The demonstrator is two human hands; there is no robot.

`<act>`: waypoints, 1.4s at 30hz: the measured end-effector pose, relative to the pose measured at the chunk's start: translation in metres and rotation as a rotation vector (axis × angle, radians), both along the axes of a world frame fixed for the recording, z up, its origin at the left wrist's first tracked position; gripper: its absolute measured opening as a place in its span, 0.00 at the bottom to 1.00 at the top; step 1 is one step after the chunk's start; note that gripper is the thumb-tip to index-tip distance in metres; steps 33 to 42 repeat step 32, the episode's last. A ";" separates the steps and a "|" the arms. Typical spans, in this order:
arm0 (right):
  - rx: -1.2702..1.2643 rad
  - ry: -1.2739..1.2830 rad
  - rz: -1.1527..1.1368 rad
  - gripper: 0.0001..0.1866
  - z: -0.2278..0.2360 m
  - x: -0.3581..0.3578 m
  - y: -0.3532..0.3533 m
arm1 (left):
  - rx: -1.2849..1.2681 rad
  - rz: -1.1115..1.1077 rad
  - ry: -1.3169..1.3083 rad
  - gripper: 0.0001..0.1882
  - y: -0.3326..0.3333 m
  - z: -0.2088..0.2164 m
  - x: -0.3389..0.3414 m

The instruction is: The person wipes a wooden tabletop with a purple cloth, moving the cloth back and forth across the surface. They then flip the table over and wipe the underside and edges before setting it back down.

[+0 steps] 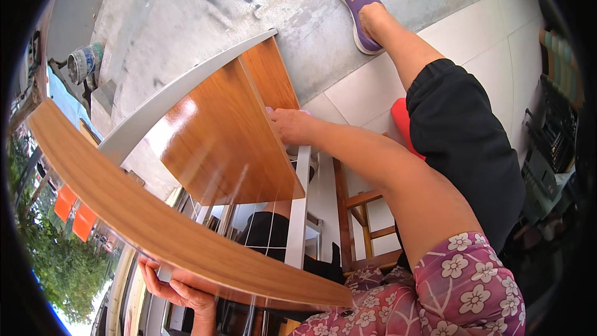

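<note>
A glossy brown wooden panel (236,130) stands within a pale curved frame (155,102) in front of me. My right hand (291,126) is closed at the panel's right edge, its fingertips partly hidden. Across the lower left runs a long wooden board (155,218) that looks curved. My left hand (180,292) is at that board's lower side, fingers bent up against it beside a small pale piece; part of the grip is hidden. A light grey bar (299,224) runs down beside the panel, next to a thin white wire grid (267,227).
A wooden stool frame (367,230) stands right of the grey bar, near something red (404,124). My leg in black trousers (466,130) stretches over tile and concrete floor. At far left are a bucket (84,63) and orange chairs (74,213).
</note>
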State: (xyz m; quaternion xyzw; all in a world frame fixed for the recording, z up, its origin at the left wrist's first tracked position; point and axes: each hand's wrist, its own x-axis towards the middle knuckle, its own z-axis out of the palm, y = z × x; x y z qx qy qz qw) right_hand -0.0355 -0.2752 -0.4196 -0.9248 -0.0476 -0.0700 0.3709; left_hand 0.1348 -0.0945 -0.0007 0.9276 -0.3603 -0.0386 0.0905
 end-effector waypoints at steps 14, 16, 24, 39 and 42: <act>0.000 0.231 -0.371 0.19 0.021 0.055 -0.035 | 0.022 -0.038 0.015 0.30 0.001 0.002 0.003; 0.071 0.214 -0.158 0.19 0.001 0.031 -0.001 | 0.029 -0.040 0.005 0.30 -0.007 0.000 0.001; 0.053 0.109 -0.515 0.19 0.010 0.047 -0.061 | -0.072 0.074 0.094 0.33 0.019 -0.003 0.007; -0.097 0.145 -0.206 0.25 -0.013 0.035 -0.025 | 0.062 -0.031 0.039 0.33 0.001 0.005 0.002; -0.097 0.145 -0.206 0.25 -0.013 0.035 -0.025 | 0.062 -0.031 0.039 0.33 0.001 0.005 0.002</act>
